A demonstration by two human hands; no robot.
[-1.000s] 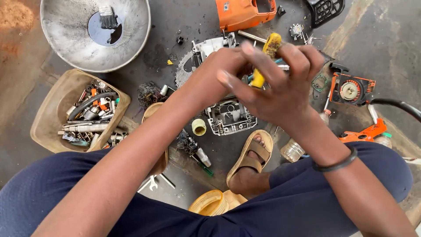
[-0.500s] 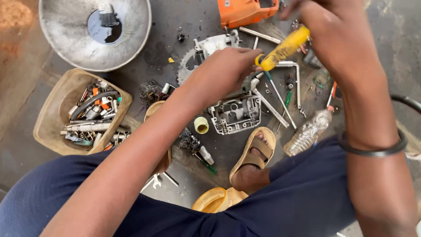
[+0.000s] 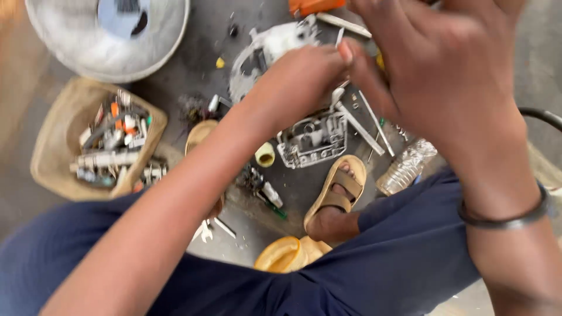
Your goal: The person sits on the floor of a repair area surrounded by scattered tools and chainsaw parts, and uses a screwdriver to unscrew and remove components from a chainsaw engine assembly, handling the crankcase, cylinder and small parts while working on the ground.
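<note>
Above the dark grey floor (image 3: 199, 64), the left hand (image 3: 298, 79) and right hand (image 3: 445, 70) are brought together; a yellow-handled tool (image 3: 380, 60) is barely glimpsed between them, and neither grip can be told. Below, a grey metal engine casing (image 3: 313, 139) is seen.

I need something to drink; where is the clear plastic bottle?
The clear plastic bottle lies on the floor right of the sandalled foot, below the right hand.
</note>
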